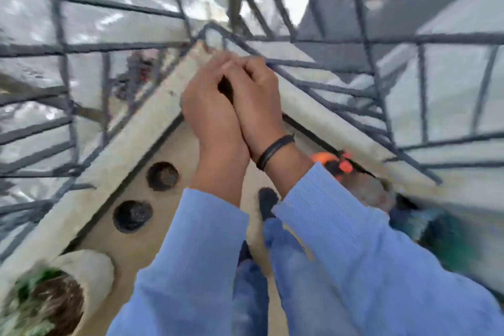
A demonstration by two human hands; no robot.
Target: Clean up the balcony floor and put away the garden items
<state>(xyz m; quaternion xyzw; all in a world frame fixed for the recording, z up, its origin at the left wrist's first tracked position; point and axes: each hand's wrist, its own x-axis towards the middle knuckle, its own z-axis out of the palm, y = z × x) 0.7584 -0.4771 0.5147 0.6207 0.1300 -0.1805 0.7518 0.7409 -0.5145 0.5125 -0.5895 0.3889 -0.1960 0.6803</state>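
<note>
Head view: left hand point(211, 114) and right hand point(256, 106) pressed together, fingers point(231, 63) curled into a cup over the ledge corner point(201, 48), right at the grille point(294, 65). Can't tell what's inside, too blurry, probably swept-up debris. Best kept sealed at the heels and tipped out past the bars, not onto the floor point(174, 144). Two dark pots point(162, 176) along the floor's left edge, row running toward the corner, mouths pointing up. Pale planter point(68, 289) at bottom-left lying tilted, mouth facing lower left
</note>
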